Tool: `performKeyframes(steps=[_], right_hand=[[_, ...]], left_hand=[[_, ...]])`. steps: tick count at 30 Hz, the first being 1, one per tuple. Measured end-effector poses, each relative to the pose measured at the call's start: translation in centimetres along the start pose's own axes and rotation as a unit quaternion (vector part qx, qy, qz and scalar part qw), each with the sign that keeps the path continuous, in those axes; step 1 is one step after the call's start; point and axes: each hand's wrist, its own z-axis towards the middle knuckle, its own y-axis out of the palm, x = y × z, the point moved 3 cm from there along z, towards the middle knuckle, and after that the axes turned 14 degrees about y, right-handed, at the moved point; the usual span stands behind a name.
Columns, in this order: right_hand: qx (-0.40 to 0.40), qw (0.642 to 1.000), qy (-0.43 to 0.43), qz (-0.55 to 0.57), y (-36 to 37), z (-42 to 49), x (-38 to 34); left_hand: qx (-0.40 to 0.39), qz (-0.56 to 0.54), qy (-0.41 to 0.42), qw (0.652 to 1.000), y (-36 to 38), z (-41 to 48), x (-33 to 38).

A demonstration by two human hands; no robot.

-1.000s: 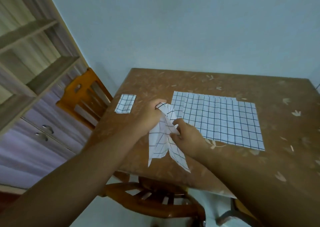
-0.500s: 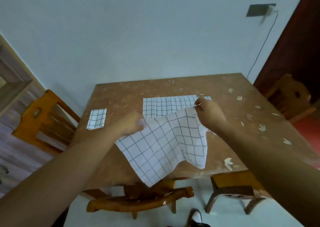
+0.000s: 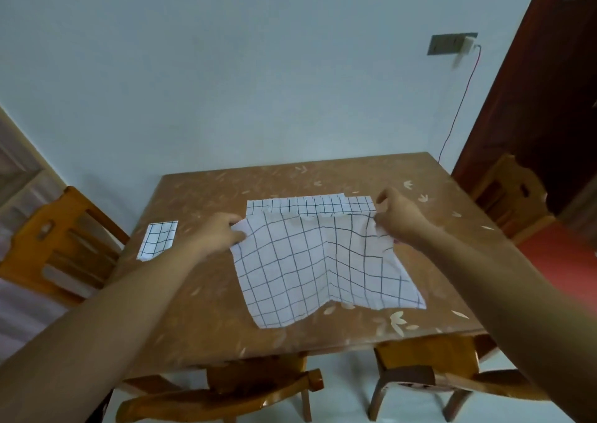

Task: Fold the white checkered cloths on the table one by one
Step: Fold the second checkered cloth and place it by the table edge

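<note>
Held: cloth spread over tabletop centre, far corners pinched by left hand and right hand. Flat stack at its 12 o'clock; folded cloth at 9 o'clock.

head cam | worn on head | looks forward and down | table close below | single view

The white checkered cloth, open and rippled, extends nearward from the grip at its far corners; the flat cloth stack lies just beyond the grip, the folded cloth well left.
</note>
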Motion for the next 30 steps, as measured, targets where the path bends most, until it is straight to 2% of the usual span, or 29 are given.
performKeyframes(steps=[7, 11, 15, 20, 25, 27, 30], right_hand=[[-0.171, 0.979, -0.080, -0.076, -0.9, -0.2, -0.4], [-0.220, 0.968, -0.113, -0.030, -1.7, -0.4, -0.6], [-0.229, 0.966, -0.105, 0.054, -2.5, 0.3, -0.6], [-0.224, 0.949, -0.039, 0.219, -2.9, 1.5, -0.5], [-0.236, 0.924, 0.026, 0.299, -2.9, 2.8, -0.5], [-0.233, 0.915, 0.045, 0.326, -3.1, 3.1, -0.6], [-0.226, 0.911, 0.068, 0.338, -3.5, 3.7, -0.7]], left_hand=[[-0.024, -0.081, 0.008, 0.996, 5.5, 2.7, 8.0], [0.002, -0.102, 0.055, 0.993, 7.5, 3.3, 13.7], [0.002, -0.082, 0.124, 0.989, 8.6, 2.6, 17.8], [0.044, -0.065, 0.157, 0.984, 9.0, 2.4, 19.0], [0.080, -0.092, 0.123, 0.985, 9.0, 2.7, 20.2], [0.061, -0.044, 0.136, 0.988, 8.7, 2.5, 20.8], [0.014, 0.115, 0.166, 0.979, 8.6, 2.2, 21.5]])
